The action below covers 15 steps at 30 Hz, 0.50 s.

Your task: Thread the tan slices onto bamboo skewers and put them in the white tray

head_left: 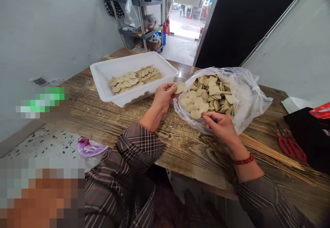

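Observation:
My left hand [164,97] pinches one round beige slice [179,87] by its edge, at the near left rim of a clear plastic bag [243,80]. Several slices in a row [194,106] are threaded together in front of the bag's loose slices [215,89]. At the near end of that row, my right hand [219,125] is closed in a pinch on the skewer, which is mostly hidden by the slices. A white tray [103,92] behind my left hand holds skewered slices [126,82].
Thin bamboo skewers [273,152] lie on the wooden table [123,118] right of my right hand. Red-handled scissors [291,147] and a black cloth item [306,135] are at the far right. A grey cart [141,32] stands beyond the table, near an open doorway.

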Available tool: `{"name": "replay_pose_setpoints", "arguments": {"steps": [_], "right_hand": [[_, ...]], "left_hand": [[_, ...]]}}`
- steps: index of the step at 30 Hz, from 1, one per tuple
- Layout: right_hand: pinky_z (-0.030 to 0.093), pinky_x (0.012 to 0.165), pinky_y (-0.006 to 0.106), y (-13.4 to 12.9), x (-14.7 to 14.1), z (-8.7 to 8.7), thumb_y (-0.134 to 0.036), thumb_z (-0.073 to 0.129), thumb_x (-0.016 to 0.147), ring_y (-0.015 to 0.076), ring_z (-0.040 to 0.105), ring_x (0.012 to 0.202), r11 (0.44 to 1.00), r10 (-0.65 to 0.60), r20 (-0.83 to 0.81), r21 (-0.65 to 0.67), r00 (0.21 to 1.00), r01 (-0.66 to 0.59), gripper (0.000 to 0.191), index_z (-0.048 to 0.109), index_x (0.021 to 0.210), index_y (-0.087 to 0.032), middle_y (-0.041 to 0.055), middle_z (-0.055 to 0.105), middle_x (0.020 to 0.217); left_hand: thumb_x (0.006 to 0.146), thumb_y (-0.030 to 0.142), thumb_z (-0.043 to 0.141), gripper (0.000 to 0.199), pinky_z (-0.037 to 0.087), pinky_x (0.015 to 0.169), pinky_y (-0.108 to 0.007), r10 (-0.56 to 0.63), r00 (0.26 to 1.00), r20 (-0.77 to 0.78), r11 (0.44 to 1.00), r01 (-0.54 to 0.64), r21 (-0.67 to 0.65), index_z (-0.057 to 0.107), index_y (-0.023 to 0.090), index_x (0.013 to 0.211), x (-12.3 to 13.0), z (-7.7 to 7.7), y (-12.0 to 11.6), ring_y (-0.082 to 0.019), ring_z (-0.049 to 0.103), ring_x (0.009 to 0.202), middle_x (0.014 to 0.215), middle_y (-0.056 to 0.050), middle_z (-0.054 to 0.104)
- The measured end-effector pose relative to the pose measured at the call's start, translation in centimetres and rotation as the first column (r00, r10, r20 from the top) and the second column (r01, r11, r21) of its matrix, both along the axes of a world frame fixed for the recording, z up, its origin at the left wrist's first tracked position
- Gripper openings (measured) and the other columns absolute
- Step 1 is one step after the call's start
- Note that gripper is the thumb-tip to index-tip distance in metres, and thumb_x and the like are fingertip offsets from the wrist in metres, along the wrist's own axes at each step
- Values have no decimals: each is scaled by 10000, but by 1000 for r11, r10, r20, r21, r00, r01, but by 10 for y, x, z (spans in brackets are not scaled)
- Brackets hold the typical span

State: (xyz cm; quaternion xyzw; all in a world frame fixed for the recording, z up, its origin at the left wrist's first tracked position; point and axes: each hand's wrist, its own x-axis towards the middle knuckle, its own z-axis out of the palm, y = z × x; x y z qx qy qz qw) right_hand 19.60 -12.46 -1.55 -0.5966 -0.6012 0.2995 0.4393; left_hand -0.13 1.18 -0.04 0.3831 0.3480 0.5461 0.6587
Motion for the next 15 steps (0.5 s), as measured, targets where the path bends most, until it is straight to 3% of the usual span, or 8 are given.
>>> {"name": "replay_pose_setpoints", "arguments": {"steps": [15], "right_hand": [[338,466,235,2,3,-6,-440,598,851,111,473,454,1000,10,81,-19,997,-8,334,754,875,-145,-16,583,513]], "left_hand": [[708,179,726,131,537,623,-224,5,1000,-23,998,-4,61,649,150,809,0,0,-2,-100,637,670,787,-4,678]]}}
